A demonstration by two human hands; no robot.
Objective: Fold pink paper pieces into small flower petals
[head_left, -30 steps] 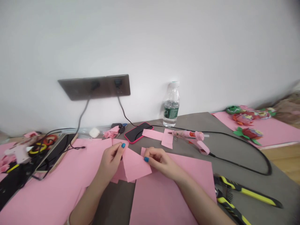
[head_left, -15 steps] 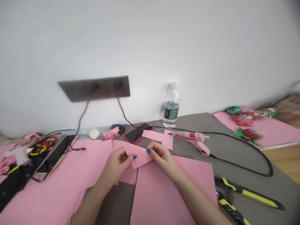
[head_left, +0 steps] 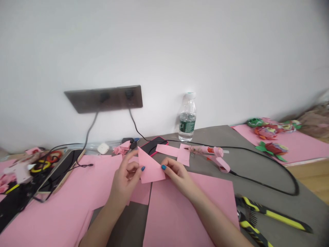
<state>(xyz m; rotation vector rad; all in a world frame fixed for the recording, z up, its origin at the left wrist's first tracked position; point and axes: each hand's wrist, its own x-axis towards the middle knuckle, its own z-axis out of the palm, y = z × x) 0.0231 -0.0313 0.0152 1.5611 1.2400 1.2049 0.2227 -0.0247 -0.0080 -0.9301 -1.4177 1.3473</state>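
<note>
A small piece of pink paper [head_left: 151, 168], with a slanting upper edge and a point at its upper left, is held up between my two hands. My left hand [head_left: 127, 176] pinches its left edge with the thumb, the index finger reaching up toward the point. At the lower right corner, my right hand [head_left: 177, 175] grips the paper between thumb and curled fingers. Below lies a large pink sheet [head_left: 185, 209]. Behind the paper are a phone in a red case [head_left: 151, 146] and pink paper strips [head_left: 168, 150].
A pink glue gun [head_left: 212, 152] trails its black cord [head_left: 272, 192] to the right. A water bottle [head_left: 187, 118] stands by the wall. Yellow-black pliers [head_left: 269, 212] lie front right, paper flowers [head_left: 273, 149] beyond. Pink sheets [head_left: 69, 199] and a tablet-like device [head_left: 61, 169] occupy the left.
The small pink paper has turned, its point now rising at the upper left and its slanted edge facing up. My left index finger has stretched upward; my right hand has hardly moved.
</note>
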